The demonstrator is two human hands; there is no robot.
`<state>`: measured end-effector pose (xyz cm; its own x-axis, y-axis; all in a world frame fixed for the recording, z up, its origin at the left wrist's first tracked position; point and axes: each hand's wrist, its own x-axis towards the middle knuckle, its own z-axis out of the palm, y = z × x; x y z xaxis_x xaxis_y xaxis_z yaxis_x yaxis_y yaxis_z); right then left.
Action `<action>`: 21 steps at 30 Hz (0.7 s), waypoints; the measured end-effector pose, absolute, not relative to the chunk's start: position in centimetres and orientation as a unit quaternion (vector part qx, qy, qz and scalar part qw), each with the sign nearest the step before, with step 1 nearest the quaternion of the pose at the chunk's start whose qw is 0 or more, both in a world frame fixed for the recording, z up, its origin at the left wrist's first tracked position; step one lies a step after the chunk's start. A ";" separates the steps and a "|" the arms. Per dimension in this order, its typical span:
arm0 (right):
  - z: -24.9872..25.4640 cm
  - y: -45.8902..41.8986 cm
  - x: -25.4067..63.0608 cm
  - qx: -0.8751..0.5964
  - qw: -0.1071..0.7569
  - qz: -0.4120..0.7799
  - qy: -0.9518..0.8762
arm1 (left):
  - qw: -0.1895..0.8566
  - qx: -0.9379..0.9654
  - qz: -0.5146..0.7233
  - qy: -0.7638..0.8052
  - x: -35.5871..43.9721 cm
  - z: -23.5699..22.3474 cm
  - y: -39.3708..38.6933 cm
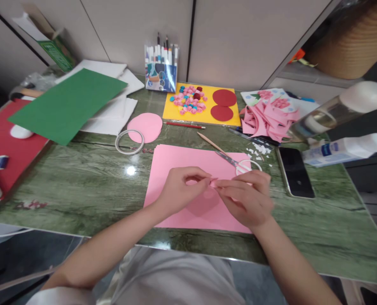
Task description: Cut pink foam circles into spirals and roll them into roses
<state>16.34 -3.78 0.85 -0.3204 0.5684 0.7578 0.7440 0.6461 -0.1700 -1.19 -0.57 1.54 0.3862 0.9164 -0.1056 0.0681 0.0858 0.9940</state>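
Above a stack of pink paper sheets [175, 216], my left hand [182, 188] pinches a small pink paper piece [213, 182] between thumb and forefinger. My right hand [248, 197] meets it from the other side, its fingertips closed on the same piece. Most of that piece is hidden by the fingers. White-handled scissors [229, 160] lie just beyond my right hand, blades pointing to the far left. A wooden pencil [210, 140] lies by their tips.
Small rolled paper pieces [188, 101] and two red discs [224, 97] lie on yellow paper. Pink scraps [267, 118], a phone [294, 171] and bottles [341, 150] stand right. A tape roll [129, 142], pink circles [150, 127] and green paper [70, 101] lie left; markers [161, 67] stand behind.
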 end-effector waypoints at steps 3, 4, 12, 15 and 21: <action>0.7 -3.8 16.3 -0.412 0.416 -0.090 -0.805 | 0.567 0.612 0.347 0.428 -1.3 1.6 -0.5; 0.7 -3.8 16.3 -0.415 0.413 -0.084 -0.806 | 0.555 0.625 0.344 0.428 -1.3 1.5 -0.4; 0.7 -3.6 16.1 -0.483 0.406 -0.016 -0.776 | 0.462 0.701 0.332 0.430 -1.5 1.4 -0.6; 0.9 -3.4 16.1 -0.509 0.392 0.048 -0.765 | 0.448 0.720 0.327 0.417 -1.5 1.4 -0.6; 1.1 -3.5 16.1 -0.559 0.357 0.195 -0.722 | 0.454 0.743 0.319 0.374 -1.6 1.1 -0.4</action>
